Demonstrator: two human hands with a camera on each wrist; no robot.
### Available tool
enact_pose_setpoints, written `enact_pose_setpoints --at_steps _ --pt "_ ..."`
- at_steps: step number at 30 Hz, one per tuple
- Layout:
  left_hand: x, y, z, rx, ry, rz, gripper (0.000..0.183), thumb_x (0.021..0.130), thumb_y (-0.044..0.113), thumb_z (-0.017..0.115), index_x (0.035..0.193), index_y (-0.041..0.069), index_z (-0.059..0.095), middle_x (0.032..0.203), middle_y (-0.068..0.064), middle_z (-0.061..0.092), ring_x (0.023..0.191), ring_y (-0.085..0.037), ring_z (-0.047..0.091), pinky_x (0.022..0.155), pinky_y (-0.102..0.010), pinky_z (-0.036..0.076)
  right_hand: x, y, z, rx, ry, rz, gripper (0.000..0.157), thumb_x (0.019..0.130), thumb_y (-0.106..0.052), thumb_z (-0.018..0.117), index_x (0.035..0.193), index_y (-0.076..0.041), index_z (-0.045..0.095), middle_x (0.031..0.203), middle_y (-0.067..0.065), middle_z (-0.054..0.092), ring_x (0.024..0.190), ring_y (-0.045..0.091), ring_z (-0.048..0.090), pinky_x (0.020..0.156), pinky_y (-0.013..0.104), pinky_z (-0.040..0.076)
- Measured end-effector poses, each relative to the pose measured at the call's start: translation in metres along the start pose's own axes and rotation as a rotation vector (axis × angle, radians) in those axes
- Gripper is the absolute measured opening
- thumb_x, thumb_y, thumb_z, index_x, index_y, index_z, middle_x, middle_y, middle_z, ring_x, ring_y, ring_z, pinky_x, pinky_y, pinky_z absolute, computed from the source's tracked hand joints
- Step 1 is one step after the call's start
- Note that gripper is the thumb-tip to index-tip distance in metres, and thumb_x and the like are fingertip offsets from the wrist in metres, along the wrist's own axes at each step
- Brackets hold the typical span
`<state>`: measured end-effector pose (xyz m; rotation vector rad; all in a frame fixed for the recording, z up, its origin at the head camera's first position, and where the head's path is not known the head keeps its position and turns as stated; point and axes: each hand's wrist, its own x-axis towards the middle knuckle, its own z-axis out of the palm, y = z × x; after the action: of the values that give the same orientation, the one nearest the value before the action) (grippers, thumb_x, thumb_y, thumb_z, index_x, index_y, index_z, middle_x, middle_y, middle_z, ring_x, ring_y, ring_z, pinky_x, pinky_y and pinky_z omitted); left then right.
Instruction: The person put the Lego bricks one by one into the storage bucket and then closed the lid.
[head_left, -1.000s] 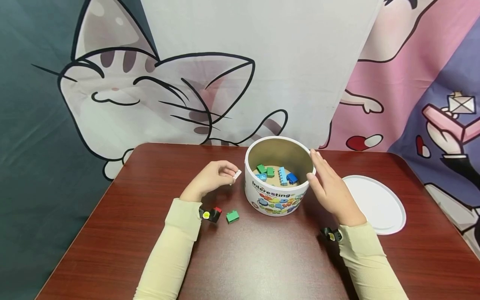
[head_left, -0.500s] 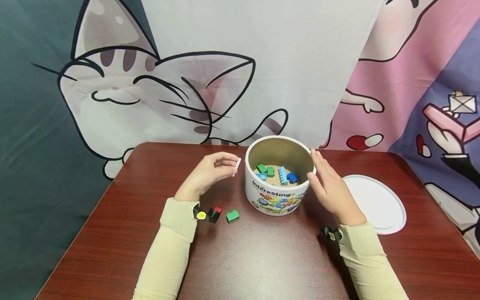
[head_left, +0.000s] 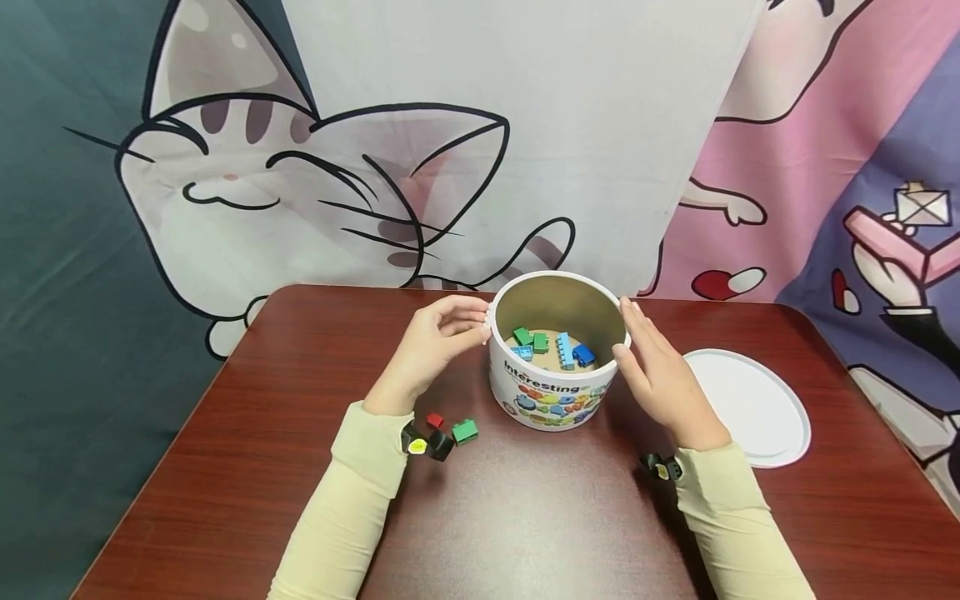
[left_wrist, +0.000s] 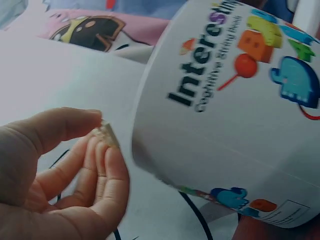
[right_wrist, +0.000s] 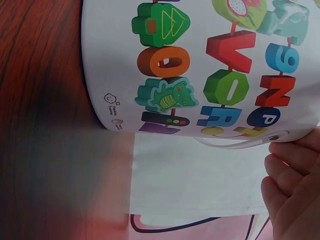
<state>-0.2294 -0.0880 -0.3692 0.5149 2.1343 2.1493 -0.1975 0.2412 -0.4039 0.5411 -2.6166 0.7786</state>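
My left hand (head_left: pixel 431 350) pinches a small white toy brick (left_wrist: pixel 107 135) between thumb and fingers, at the left rim of a white printed bucket (head_left: pixel 551 408). In the left wrist view a gap shows between brick and bucket wall. My right hand (head_left: pixel 667 379) rests its straight fingers against the bucket's right side, beside its handle (right_wrist: pixel 235 145). Inside the bucket lie a light blue brick (head_left: pixel 566 352), a dark blue brick (head_left: pixel 583 355), green bricks (head_left: pixel 540 342) and another light blue one (head_left: pixel 522 352), partly hidden by the rim.
A green brick (head_left: pixel 465 431) and a red brick (head_left: pixel 435 421) lie on the brown table (head_left: pixel 540 517) in front of the bucket, close to the left wrist camera (head_left: pixel 439 444). To the right, behind the right hand, lies a round white lid (head_left: pixel 761 408).
My left hand has risen and moved right with the white brick, from beside the bucket to its rim. The right hand has stayed against the bucket.
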Motion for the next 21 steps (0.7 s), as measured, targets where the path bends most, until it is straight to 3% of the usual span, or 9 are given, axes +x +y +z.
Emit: enact_pose_setpoints --at_steps 9,17,21 --pt "0.011 0.011 0.019 0.115 -0.006 0.175 0.031 0.088 -0.002 0.073 0.119 -0.003 0.067 0.111 -0.016 0.069 0.1 -0.022 0.067 0.095 -0.033 0.054 0.0 -0.001 -0.001 -0.001 -0.002 0.008 0.064 0.105 -0.035 0.051 0.16 -0.009 0.029 0.162 0.017 0.031 0.147 0.042 0.032 0.121 0.05 0.025" --pt "0.031 0.02 0.037 0.244 -0.063 0.16 0.028 0.089 -0.002 0.072 0.117 -0.002 0.068 0.108 -0.014 0.069 0.099 -0.022 0.066 0.091 -0.031 0.056 0.0 -0.001 0.0 0.0 -0.019 0.026 0.065 0.104 -0.032 0.053 0.16 -0.009 0.029 0.163 0.017 0.031 0.148 0.041 0.031 0.12 0.052 0.026" --pt "0.039 0.018 0.047 0.369 -0.057 0.17 0.026 0.089 -0.002 0.071 0.115 0.0 0.068 0.108 -0.013 0.068 0.098 -0.021 0.066 0.088 -0.025 0.056 0.0 -0.001 -0.001 -0.001 -0.02 0.023 0.065 0.105 -0.036 0.05 0.16 -0.009 0.028 0.163 0.016 0.03 0.147 0.042 0.031 0.12 0.051 0.026"
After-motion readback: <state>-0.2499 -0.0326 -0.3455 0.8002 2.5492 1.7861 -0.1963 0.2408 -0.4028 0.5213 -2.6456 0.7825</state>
